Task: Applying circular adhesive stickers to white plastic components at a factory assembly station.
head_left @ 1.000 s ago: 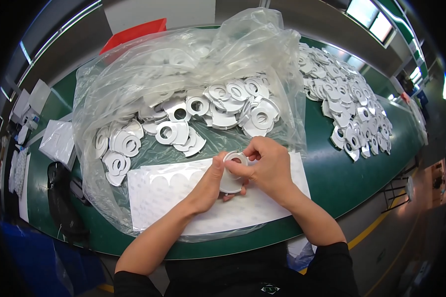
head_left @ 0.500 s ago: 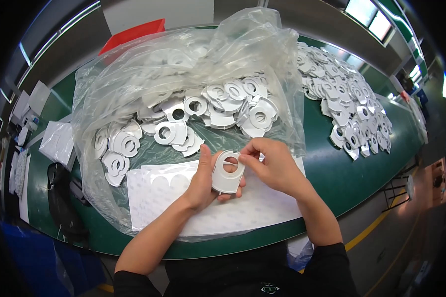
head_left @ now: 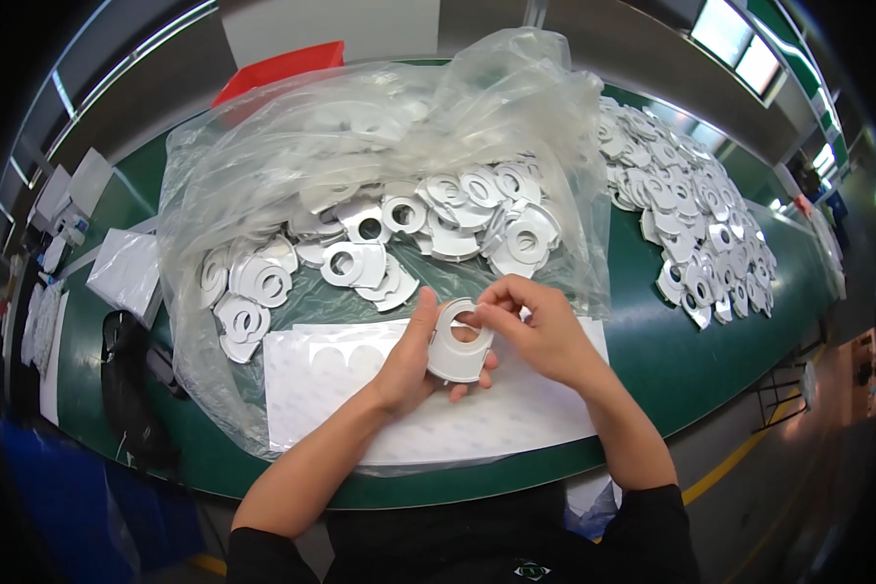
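Note:
My left hand (head_left: 406,365) grips a light grey-white plastic plate (head_left: 457,363) with a large round hole, thumb along its left edge and fingers beneath it. Thumb and forefinger of my right hand (head_left: 543,336) are pinched together at the upper right rim of that hole; whatever lies between them is hidden. Under both hands lie white sheets (head_left: 526,425), the upper one with round cut-out shapes (head_left: 336,361). Just beyond, similar plates (head_left: 357,263) lie in a loose pile, partly inside a large clear plastic bag (head_left: 292,127).
A second, bigger heap of plates (head_left: 691,204) covers the right side of the green table (head_left: 642,360). A red bin (head_left: 282,70) stands behind the bag. On the left are a black pouch (head_left: 131,389) and a white plastic-wrapped packet (head_left: 125,273).
The whole view has shifted slightly, with things appearing a little farther right. My right fingertips have moved slightly along the hole's rim; my left hand keeps its hold on the plate.

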A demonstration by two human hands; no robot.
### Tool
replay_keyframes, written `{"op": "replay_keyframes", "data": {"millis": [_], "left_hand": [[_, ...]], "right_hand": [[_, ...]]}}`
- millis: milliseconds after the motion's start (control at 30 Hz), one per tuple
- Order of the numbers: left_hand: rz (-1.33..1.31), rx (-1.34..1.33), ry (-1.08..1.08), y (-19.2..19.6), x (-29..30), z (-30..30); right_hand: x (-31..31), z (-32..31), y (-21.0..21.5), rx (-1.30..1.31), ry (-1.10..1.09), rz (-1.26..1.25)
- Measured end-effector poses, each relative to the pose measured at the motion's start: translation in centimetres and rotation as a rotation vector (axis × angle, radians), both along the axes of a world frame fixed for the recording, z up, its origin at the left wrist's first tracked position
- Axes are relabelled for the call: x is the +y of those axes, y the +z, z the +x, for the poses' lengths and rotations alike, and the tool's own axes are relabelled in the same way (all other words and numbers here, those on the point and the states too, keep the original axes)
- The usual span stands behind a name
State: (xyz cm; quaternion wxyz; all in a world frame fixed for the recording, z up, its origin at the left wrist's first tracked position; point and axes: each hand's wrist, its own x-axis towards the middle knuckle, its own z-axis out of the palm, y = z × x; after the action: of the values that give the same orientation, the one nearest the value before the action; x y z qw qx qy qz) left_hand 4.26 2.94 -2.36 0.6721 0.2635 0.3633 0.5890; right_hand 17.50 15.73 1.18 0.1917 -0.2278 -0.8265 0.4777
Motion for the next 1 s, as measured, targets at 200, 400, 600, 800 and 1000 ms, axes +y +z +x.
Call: {"op": "replay_keyframes", "data": {"millis": [200,400,600,800,1000], "left_hand": [[0.138,0.526,0.299,2.0,-0.5,-2.2],[0.108,2.068,0.729,1.9,-1.8,-7.5],[-0.078,2.188,0.660,-0.5,-2.3,-8.2],[0.005,2.190,0.789,1.4,-1.7,-7.3],[0.096,1.090,0.781,1.9,-0.9,-5.6]], "right_hand": [[3.9,2.2,2.2,0.222,-0.091,-0.508],[7.5,4.0,3.3,0.950,-0.512,-0.741],[1.9,2.0,2.9,0.182,0.049,0.074],[-2.8,1.4,1.4,-0.189,0.427,0.497],[-3.5,1.0,0.5,-0.256,0.466,0.465]]}}
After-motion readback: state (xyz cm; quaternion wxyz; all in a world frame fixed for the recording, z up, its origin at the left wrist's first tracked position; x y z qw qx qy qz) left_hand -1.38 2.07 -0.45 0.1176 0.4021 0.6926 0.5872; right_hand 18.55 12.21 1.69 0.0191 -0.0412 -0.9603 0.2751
